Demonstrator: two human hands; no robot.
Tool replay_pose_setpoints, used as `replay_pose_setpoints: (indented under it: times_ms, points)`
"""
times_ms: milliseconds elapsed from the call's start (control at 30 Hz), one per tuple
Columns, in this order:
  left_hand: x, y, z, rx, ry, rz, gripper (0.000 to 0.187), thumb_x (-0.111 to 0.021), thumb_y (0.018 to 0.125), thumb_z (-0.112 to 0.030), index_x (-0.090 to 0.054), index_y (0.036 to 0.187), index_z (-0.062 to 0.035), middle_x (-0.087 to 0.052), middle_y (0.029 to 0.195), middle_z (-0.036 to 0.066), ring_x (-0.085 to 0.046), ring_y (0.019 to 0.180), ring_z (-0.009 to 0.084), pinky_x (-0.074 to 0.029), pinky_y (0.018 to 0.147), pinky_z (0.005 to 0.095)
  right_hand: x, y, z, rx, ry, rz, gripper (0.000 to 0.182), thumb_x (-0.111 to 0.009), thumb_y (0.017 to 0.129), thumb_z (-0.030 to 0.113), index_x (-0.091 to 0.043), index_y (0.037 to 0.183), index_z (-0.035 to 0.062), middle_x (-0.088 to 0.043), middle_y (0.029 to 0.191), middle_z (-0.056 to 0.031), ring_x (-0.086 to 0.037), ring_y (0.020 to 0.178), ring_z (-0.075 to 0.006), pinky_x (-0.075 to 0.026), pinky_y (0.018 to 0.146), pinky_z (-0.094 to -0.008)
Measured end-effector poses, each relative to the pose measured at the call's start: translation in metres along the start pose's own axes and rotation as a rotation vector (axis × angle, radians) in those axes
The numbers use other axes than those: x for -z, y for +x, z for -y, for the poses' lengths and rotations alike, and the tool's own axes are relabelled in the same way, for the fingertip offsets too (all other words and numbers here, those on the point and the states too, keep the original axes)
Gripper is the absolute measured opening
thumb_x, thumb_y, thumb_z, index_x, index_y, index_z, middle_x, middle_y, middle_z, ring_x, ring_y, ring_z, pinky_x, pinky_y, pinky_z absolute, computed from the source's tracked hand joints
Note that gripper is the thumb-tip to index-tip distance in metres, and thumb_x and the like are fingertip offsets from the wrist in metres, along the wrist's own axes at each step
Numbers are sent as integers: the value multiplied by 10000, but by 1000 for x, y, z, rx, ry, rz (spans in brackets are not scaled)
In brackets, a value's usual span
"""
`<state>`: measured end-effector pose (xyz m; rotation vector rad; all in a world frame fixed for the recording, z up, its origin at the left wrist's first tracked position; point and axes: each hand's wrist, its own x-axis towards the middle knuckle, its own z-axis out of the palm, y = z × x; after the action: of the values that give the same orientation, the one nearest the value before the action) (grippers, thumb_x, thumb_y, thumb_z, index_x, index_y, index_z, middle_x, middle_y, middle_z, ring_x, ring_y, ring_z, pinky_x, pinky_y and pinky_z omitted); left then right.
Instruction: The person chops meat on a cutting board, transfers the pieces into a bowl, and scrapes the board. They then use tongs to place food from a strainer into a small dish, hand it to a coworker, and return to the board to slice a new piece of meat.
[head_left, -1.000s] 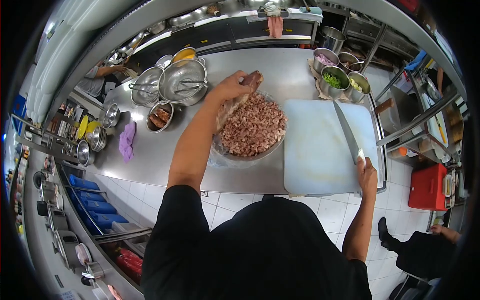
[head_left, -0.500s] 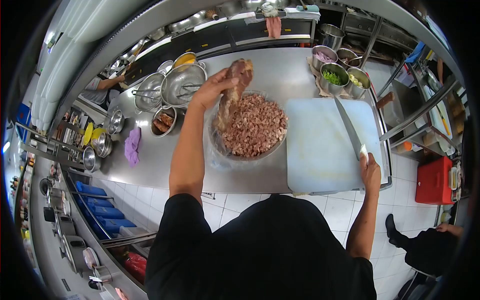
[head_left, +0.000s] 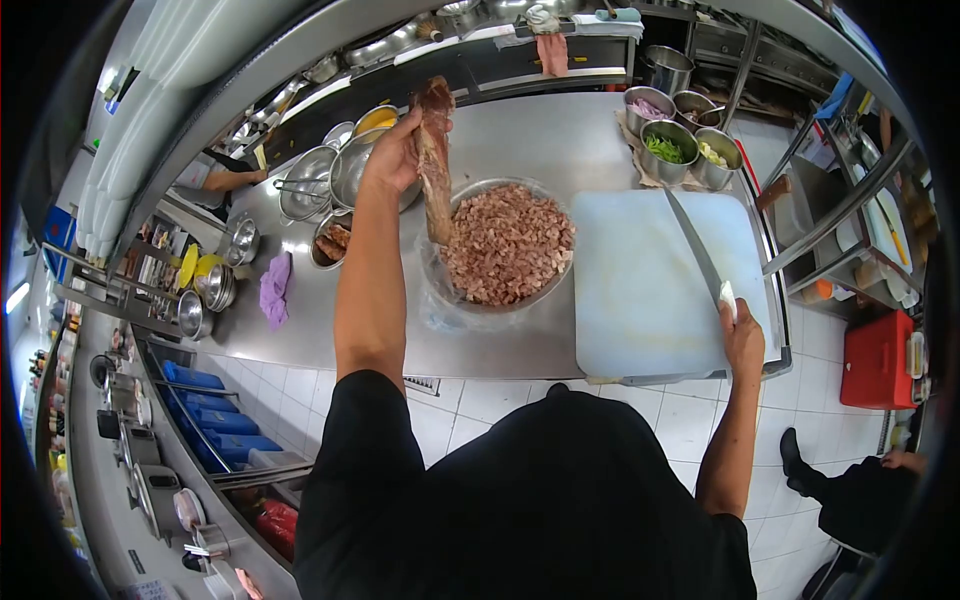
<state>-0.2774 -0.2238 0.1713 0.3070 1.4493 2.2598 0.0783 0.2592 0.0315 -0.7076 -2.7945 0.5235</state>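
My left hand [head_left: 396, 152] is closed round a long piece of meat [head_left: 434, 170], held up lengthwise with its lower end at the left rim of a bowl [head_left: 546, 300]. Diced meat [head_left: 510, 243] is heaped in that bowl, which has clear plastic about it. On the right, my right hand [head_left: 742, 340] grips the white handle of a large knife [head_left: 697, 245]. The blade points away from me over a pale cutting board [head_left: 640, 300].
Metal pots of green pieces [head_left: 664, 150] and other chopped ingredients stand behind the board. Colanders [head_left: 306, 180], a pot of browned meat [head_left: 333, 243] and a purple cloth [head_left: 275, 288] lie to the left. Another person's arm [head_left: 235, 180] shows far left; a seated person's leg [head_left: 800, 465] is lower right.
My left hand has moved left and up, carrying the piece of meat from over the bowl towards its left side. The knife and my right hand have hardly moved.
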Motion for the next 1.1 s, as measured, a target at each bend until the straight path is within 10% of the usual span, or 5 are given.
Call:
replay_pose_setpoints:
  times_ms: [300,767,1100]
  points:
    - [-119,16,42,87,190,-58,395,-606,996,-292,-536,1268,-14,-676,1040,163,-664,857,245,-577,763,397,3,5,-14,38,162,86,412,-539,995,420,-578,1061,15,-655,818,-301,-636,796,-498,-482,681,-545]
    - [-322,56,302,432,526,64,422,-611,992,-265,-527,1360,-77,-646,1189,70,-650,997,174,-550,849,359,60,-16,-107,-78,212,191,399,-522,1002,376,-553,1223,45,-665,947,-323,-630,929,-512,-483,792,-568]
    - [-258,6,227,-276,1663,6,457,-605,931,-436,-673,1245,-111,-636,1233,165,-527,1236,363,-378,1092,470,67,-20,-98,-153,212,281,346,-491,1008,330,-548,1173,31,-652,934,-337,-603,944,-534,-454,788,-579]
